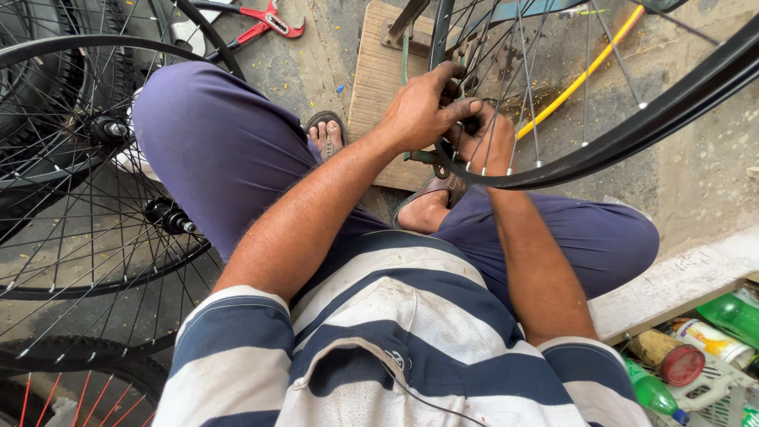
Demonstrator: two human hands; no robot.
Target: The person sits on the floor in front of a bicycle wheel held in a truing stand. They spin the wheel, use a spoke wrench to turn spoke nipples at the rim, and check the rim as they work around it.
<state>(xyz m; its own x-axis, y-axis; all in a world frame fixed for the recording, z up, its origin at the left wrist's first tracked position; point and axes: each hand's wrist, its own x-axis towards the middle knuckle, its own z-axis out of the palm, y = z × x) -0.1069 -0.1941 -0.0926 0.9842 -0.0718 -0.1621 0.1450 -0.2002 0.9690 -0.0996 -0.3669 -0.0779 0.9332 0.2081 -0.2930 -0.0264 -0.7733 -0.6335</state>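
Soft, even daylight lit the scene, brightest on the far concrete floor [696, 158] at the right. Shadows were faint and short, pooling under the near knees and beneath the spoked wheels [71, 198] at the left. No harsh glare showed (only a mild sheen on the forearms). Focus held sharp across the middle; straight lines bowed outward toward the edges, as with a wide lens.
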